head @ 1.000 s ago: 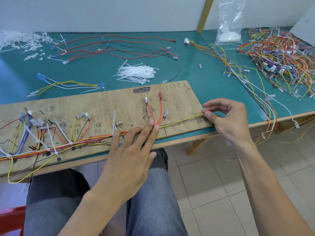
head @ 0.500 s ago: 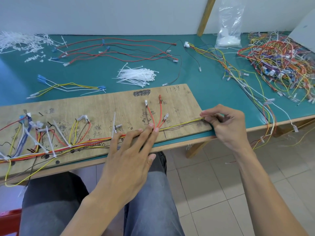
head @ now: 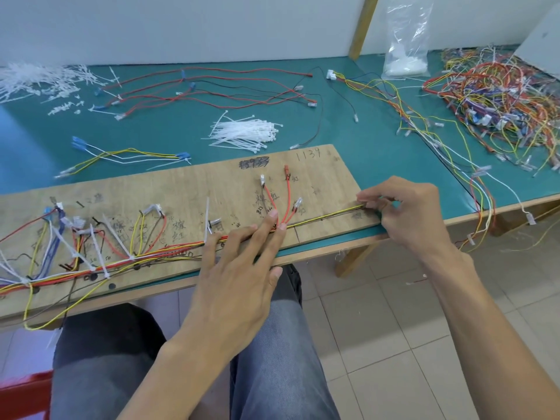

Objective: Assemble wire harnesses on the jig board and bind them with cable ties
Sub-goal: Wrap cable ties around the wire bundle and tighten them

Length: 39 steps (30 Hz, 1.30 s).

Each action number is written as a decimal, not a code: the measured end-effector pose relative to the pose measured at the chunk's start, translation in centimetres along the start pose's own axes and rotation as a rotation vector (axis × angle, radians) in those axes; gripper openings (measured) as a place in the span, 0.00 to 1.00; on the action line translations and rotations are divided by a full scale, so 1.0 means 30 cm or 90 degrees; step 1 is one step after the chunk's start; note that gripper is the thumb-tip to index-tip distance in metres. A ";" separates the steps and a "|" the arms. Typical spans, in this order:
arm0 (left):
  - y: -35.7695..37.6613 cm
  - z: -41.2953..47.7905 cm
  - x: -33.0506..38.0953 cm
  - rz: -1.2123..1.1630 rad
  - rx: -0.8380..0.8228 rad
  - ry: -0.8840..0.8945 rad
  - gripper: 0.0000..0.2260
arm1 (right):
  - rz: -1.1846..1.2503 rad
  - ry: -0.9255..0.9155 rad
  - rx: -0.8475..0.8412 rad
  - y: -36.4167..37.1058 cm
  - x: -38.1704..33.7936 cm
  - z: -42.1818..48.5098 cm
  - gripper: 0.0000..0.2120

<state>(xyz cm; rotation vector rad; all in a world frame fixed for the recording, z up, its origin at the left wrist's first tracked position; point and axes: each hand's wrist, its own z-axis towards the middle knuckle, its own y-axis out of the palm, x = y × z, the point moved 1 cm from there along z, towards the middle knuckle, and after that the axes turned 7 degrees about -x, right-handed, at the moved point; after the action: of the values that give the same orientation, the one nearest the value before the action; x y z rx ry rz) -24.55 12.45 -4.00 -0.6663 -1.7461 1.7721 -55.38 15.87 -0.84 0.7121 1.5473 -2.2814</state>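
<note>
A wooden jig board lies along the green table's near edge. A wire harness of red, yellow, orange and brown wires runs across it, bound by white cable ties at the left. My left hand lies flat with its fingertips pressing the bundle where three red branch wires fan up. My right hand pinches the end of the yellow and brown wires at the board's right end.
A pile of loose white cable ties lies just behind the board. Red and black wires spread further back, tie offcuts at far left. A tangled heap of harnesses and a plastic bag sit at right.
My right hand has come down from just off the board's right end and closed its thumb and fingers on the yellow wire end. My left hand has stayed pressing the bundle.
</note>
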 end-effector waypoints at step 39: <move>-0.012 -0.003 -0.007 -0.045 -0.022 0.007 0.27 | -0.220 0.405 -0.425 -0.016 -0.106 0.264 0.10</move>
<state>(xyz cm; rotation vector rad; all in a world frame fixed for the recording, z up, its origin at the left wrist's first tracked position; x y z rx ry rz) -24.31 12.36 -3.64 -0.6199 -1.7749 1.6921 -54.83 8.62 3.65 1.0789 2.7083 -1.5817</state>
